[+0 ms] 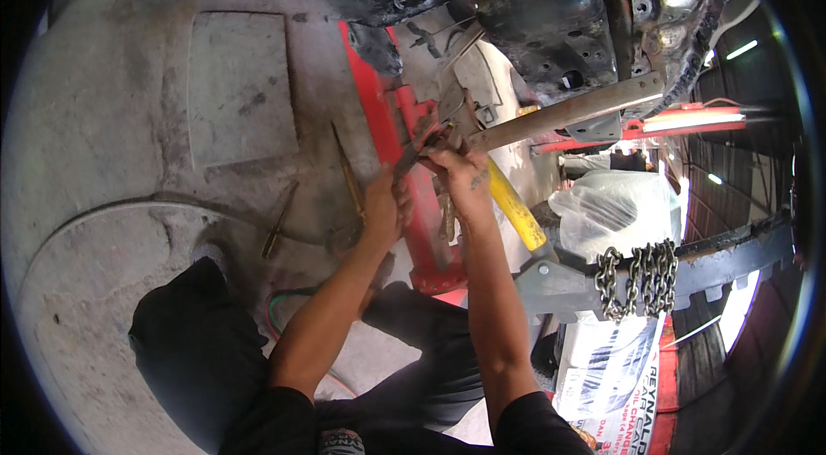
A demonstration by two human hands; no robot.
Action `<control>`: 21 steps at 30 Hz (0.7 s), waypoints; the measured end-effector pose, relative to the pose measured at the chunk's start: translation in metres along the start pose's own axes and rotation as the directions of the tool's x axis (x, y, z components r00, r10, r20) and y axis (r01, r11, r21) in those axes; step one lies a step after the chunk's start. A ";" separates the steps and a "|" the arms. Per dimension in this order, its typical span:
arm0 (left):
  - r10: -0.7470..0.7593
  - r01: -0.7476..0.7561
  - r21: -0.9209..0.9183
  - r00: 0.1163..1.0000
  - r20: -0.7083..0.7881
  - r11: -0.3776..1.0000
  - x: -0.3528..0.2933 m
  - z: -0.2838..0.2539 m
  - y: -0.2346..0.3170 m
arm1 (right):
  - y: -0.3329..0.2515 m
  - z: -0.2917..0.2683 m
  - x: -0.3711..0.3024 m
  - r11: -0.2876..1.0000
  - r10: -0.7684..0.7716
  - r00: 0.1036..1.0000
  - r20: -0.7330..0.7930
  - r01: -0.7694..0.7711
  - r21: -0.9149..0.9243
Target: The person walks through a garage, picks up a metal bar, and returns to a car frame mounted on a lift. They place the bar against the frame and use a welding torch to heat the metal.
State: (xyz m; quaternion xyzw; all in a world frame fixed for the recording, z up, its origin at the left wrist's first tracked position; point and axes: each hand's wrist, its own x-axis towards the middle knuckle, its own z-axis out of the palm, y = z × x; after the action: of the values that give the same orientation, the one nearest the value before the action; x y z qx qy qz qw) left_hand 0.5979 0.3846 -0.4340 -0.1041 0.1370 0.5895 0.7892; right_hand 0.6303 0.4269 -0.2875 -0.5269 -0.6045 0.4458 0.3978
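My left hand (387,202) is closed around a dark, narrow tool (405,162) whose upper end reaches toward my other hand; its exact kind I cannot make out. Beside it, my right hand (461,176) has its fingers bent together at small metal parts next to the red steel beam (368,85). What these fingers grip is mostly hidden. Both hands meet over the beam, close to a rusty bracket (416,115). From just right of my right hand, a long flat metal bar (568,115) slants up to the right.
A yellow cylinder (516,207) lies right of my right forearm. A pointed rod (346,167) and a slim hand tool (280,221) lie on the concrete floor (112,111) at left. A black vehicle frame (551,33) overhangs the far side. Chain (637,281) wraps a grey beam at right.
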 end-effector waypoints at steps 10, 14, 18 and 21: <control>0.241 -0.248 0.065 0.965 0.099 0.967 -0.011 -0.014 -0.022 | -0.008 -0.001 -0.005 0.997 0.049 0.998 -0.028 -0.047 0.054; 0.224 -0.228 0.078 0.973 0.057 0.970 -0.007 -0.011 -0.015 | -0.005 -0.001 -0.002 0.997 0.045 0.999 -0.029 -0.043 0.058; 0.150 -0.154 0.047 0.986 0.078 0.987 -0.001 -0.015 -0.002 | -0.014 0.012 -0.002 0.998 0.010 1.000 -0.016 -0.009 0.068; 0.121 -0.127 0.085 0.990 0.070 0.988 -0.002 -0.014 0.008 | -0.011 0.015 0.001 0.998 0.016 1.000 -0.025 -0.014 0.056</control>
State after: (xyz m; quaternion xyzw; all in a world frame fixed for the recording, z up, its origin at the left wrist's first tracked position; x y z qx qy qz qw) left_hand 0.5889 0.3805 -0.4470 -0.0412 0.1437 0.6338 0.7589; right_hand 0.6132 0.4261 -0.2815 -0.5257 -0.5829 0.4587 0.4165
